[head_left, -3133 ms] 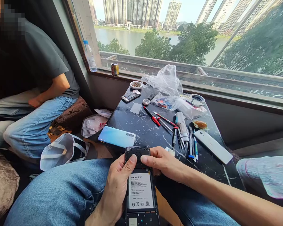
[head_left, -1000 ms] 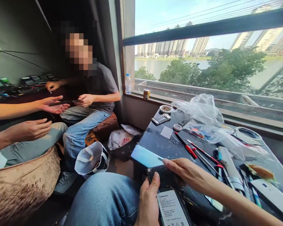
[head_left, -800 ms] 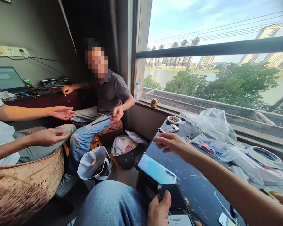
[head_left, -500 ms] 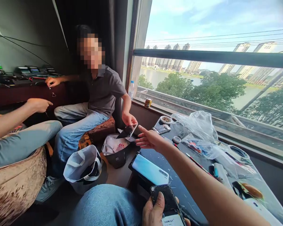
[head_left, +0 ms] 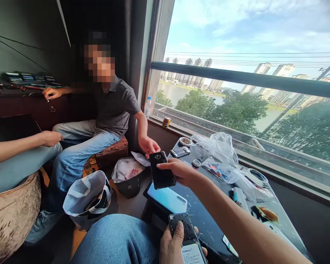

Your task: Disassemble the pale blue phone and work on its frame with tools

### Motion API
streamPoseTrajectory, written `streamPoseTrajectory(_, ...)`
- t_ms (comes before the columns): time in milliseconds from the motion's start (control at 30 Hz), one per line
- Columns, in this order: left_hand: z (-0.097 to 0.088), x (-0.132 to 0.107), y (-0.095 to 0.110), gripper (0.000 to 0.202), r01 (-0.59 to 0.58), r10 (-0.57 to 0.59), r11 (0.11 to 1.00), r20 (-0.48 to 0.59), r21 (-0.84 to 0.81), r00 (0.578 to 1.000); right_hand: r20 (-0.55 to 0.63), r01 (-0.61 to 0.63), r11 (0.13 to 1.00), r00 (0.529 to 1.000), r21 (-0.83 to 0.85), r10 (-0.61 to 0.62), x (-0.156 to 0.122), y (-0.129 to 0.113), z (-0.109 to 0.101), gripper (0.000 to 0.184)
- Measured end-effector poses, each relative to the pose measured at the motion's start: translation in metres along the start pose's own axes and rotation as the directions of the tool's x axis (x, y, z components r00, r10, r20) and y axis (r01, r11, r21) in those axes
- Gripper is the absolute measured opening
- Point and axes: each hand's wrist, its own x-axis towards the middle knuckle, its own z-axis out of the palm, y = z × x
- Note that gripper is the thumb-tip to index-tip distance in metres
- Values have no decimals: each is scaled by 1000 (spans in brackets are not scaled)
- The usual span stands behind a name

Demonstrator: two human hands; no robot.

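Right hand (head_left: 178,171): fingers (head_left: 165,166) closed on the long edge of a black smartphone (head_left: 161,176), which is held in the air above a black marble table (head_left: 206,223). Phone's camera end points up and away; long axis near upright in view, slightly tilted. A seated co-worker's hand (head_left: 148,146) reaches that end. Left hand (head_left: 172,244): clenched round an opened smartphone (head_left: 183,223), thumb across its speckled black plate, battery label showing, top end tilted up-left beside a denim knee (head_left: 118,238).
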Motion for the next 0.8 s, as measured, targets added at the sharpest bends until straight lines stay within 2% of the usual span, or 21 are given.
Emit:
streamPoseTrajectory(100,5,-13,12,79,54,-54,998,14,37,998,62,17,1000,998,-13,-16,-45,10,-22,30)
streamPoseTrajectory(167,11,-23,19,66,57,-57,998,-27,12,998,66,50,998,997,-27,-49,-78,20,-35,40)
streamPoseTrajectory(267,22,-37,28,50,28,-43,991,-110,-134,993,0,123,987,992,-104,-123,-121,37,-48,57)
streamPoseTrajectory(367,28,-43,32,48,18,-36,979,-82,-203,996,-81,121,978,987,-169,-136,-148,57,-55,77)
streamPoseTrajectory(500,26,-42,27,49,-13,7,982,-31,-189,999,-95,116,950,984,-291,-149,-163,84,-59,80)
streamPoseTrajectory(600,25,-39,24,48,-46,43,976,-19,-215,999,-144,59,903,981,-426,-132,-165,99,-58,76)
streamPoseTrajectory(733,26,-37,26,51,-108,110,963,-9,-247,994,-168,105,769,949,-631,-267,-167,106,-54,55)
streamPoseTrajectory(800,26,-36,27,54,-117,123,959,6,-257,992,-137,112,701,947,-704,-289,-169,106,-50,54)
